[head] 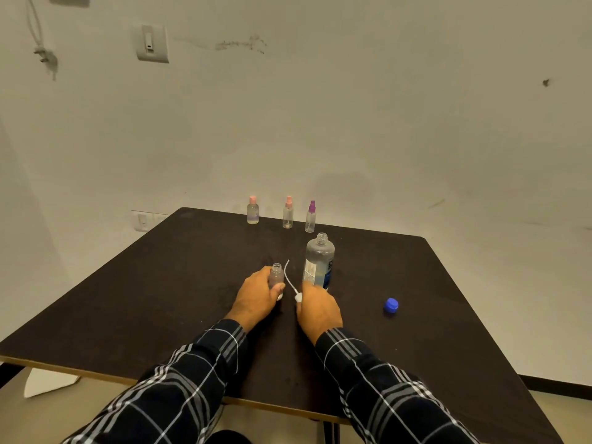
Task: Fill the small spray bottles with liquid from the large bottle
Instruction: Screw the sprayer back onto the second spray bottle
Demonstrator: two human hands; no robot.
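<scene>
Well off table (160, 299) edges, left hand (256, 299) holds small bottle (276, 275), right hand (318, 310) pump (298, 297).

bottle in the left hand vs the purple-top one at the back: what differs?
Top: the held bottle has a bare open neck, with a white sprayer head in the right hand; the purple-top bottle wears its sprayer. Support: the left hand grips the held bottle; the purple-top bottle stands free. Place: the held bottle is mid-table, the purple-top bottle near the far edge. Shared: both small and clear.
</scene>
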